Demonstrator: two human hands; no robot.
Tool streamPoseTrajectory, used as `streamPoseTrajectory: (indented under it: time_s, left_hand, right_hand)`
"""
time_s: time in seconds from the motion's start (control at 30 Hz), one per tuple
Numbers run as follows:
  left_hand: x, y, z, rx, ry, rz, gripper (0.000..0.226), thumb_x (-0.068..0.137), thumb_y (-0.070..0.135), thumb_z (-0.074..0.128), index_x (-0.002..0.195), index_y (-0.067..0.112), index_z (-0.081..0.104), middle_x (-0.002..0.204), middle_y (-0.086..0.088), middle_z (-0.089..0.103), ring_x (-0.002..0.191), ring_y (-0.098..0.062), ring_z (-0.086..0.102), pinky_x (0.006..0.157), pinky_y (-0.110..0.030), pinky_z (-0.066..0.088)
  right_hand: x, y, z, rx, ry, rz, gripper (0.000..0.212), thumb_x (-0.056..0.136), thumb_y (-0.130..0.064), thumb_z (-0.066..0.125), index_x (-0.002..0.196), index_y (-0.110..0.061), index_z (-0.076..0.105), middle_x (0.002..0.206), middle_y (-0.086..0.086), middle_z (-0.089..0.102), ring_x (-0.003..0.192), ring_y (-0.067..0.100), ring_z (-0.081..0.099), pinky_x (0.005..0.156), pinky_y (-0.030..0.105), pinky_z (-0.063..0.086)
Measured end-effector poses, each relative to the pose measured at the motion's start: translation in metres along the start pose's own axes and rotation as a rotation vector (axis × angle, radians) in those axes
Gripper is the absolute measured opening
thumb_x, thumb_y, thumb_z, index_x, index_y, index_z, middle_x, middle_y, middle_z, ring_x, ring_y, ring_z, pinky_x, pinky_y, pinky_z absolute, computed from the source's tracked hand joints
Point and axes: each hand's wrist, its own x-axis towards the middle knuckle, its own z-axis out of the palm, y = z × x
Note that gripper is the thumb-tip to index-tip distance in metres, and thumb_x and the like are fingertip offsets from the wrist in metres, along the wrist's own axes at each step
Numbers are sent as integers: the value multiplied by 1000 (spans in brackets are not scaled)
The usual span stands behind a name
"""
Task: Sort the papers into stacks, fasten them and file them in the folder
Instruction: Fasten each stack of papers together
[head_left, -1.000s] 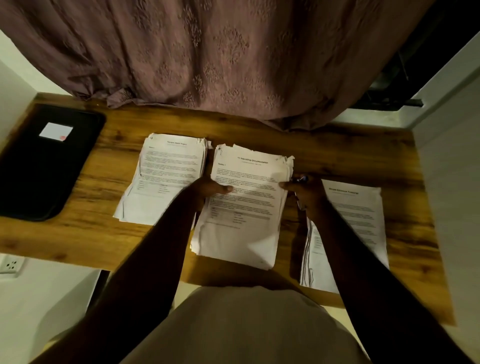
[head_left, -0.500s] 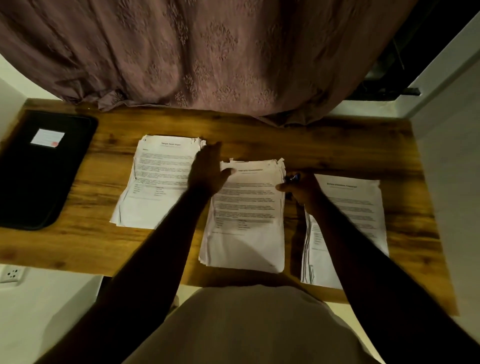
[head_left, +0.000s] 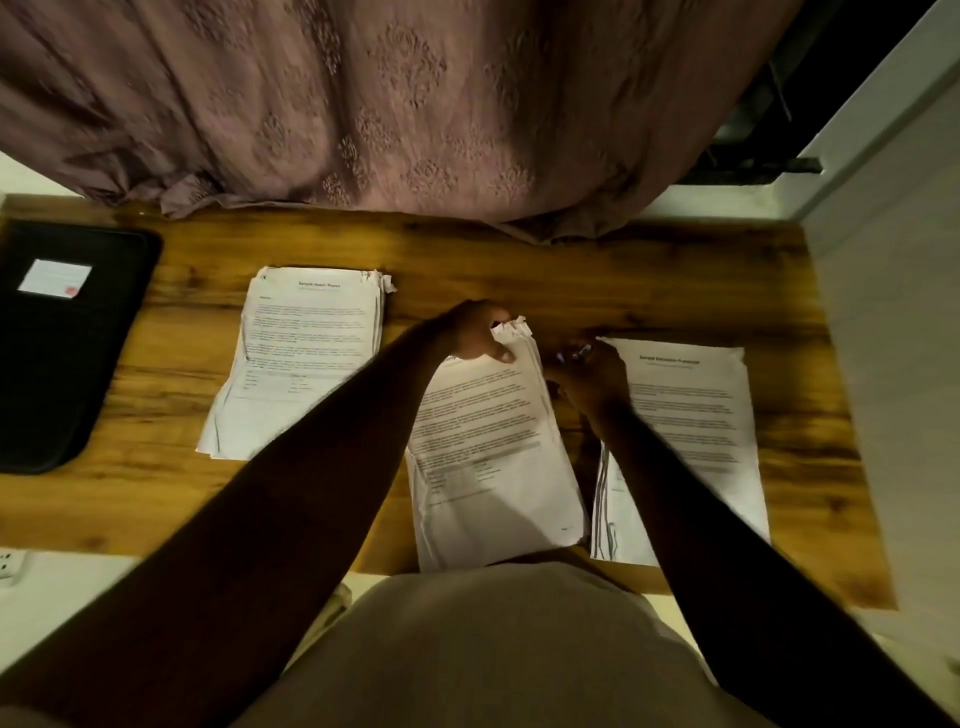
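Three stacks of printed paper lie side by side on the wooden table (head_left: 524, 283), apart from one another. The middle stack (head_left: 493, 457) sits nearest the person and reaches the table's near edge. The left hand (head_left: 470, 332) grips its far end, with the thumb pressed on the top sheet and the fingers curled over the ragged corner. Just beside that corner, the right hand (head_left: 589, 382) is curled round a small dark object (head_left: 574, 355) with a bluish glint – too blurred to tell what it is.

The left stack (head_left: 306, 358) and the right stack (head_left: 691, 415) lie flat and untouched. One black folder (head_left: 62, 364) lies closed at the table's left end and bears one white label (head_left: 54, 278). One mauve patterned curtain (head_left: 415, 104) hangs over the far edge.
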Motion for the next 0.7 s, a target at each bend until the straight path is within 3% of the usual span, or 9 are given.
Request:
streamPoseTrajectory:
  time_s: [0.07,0.13,0.2,0.37,0.47,0.53,0.63,0.7]
  left_hand:
    - [-1,1,0,-5,18,5,74,81,33,83,143,8,50,146,-12,53,132,-30,51,99,-32,42]
    - [0,2,0,-6,13,0,71,81,34,83,139,7,54,141,-12,57,128,-30,54,100,-34,45]
    - [1,5,0,-1,9,-4,66,78,35,85,133,8,59,133,-10,61,121,-29,58,100,-39,49]
    - [-2,9,0,-9,17,19,64,77,32,86,131,8,60,132,-10,62,121,-29,58,98,-37,47]
    - [-5,10,-3,4,17,18,68,79,33,84,136,6,57,136,-11,60,124,-29,56,95,-32,44]
    - [-5,9,-4,3,22,20,63,79,34,84,131,6,60,130,-10,62,119,-29,58,88,-30,43]
    - [-7,9,-5,-2,28,25,50,79,32,85,118,7,65,116,-8,66,110,-28,62,84,-32,46]
    - [-7,9,-4,6,22,32,36,80,29,84,106,11,66,106,-4,66,103,-26,63,79,-30,44]
  right_hand:
    - [-9,4,8,-94,47,-7,15,74,-23,75,78,-11,66,76,6,71,74,25,68,73,40,58]
    - [-18,2,15,-143,-29,-41,30,76,-16,74,106,-17,69,93,2,72,86,21,68,71,28,54]
    - [-24,-1,24,-176,-124,-124,43,78,-15,72,120,-19,63,98,-3,71,91,17,68,71,23,50]
    - [-20,3,35,-283,-152,-147,47,71,-25,72,115,-20,56,95,-10,64,94,13,63,89,38,56]
    - [-21,-4,33,-211,-165,-130,46,73,-23,73,116,-19,58,100,-6,68,93,15,66,86,40,59]
    - [-20,-6,28,-167,-101,-133,42,77,-16,74,116,-13,58,95,-5,64,90,16,64,81,33,55]
    - [-10,-7,18,-137,0,-15,42,88,-27,70,123,-9,56,116,5,62,105,23,60,83,27,40]
    - [-4,-4,12,-89,-79,29,39,96,-34,62,128,-11,56,126,8,60,117,26,57,92,30,41]
